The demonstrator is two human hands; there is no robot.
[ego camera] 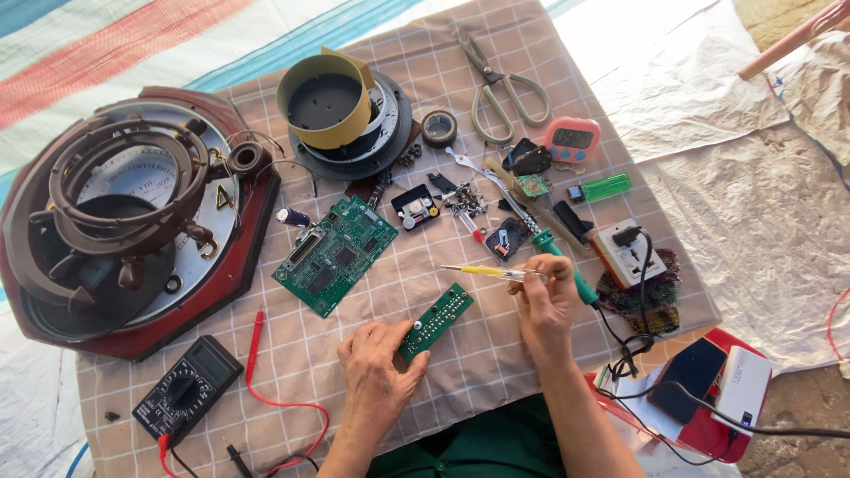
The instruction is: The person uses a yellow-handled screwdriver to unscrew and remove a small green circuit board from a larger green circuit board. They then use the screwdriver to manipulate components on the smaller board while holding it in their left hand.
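— What are we holding with the left hand [376, 372]?

— We are pinching the small green circuit board [436, 320] between thumb and fingers, gripping its near end. The board is slanting up and away from that hand, lifted a little over the checked cloth [496, 354] covering the desk.

— And the right hand [544, 301]?

— It is closed around two tools at once. We are gripping the yellow-handled screwdriver [482, 270], which is pointing left from the fingers, just beyond the far end of the small board. The green-handled soldering iron [553, 252] is passing through the same fist, its tip reaching up and away from the hand and its cord trailing off to the right.

— What is lying around us?

— Beyond the left hand, the larger green circuit board [335, 254] is resting flat on the cloth. Far to the left of it, the big round clock [124, 212] in its dark red frame is lying face up. Near the left wrist, to its left, the black multimeter [188, 388] is sitting with its red lead [257, 354] beside it. Beyond the right hand, we are seeing scissors [500, 84], a pink timer [573, 140], and a white power socket [627, 255] just to its right.
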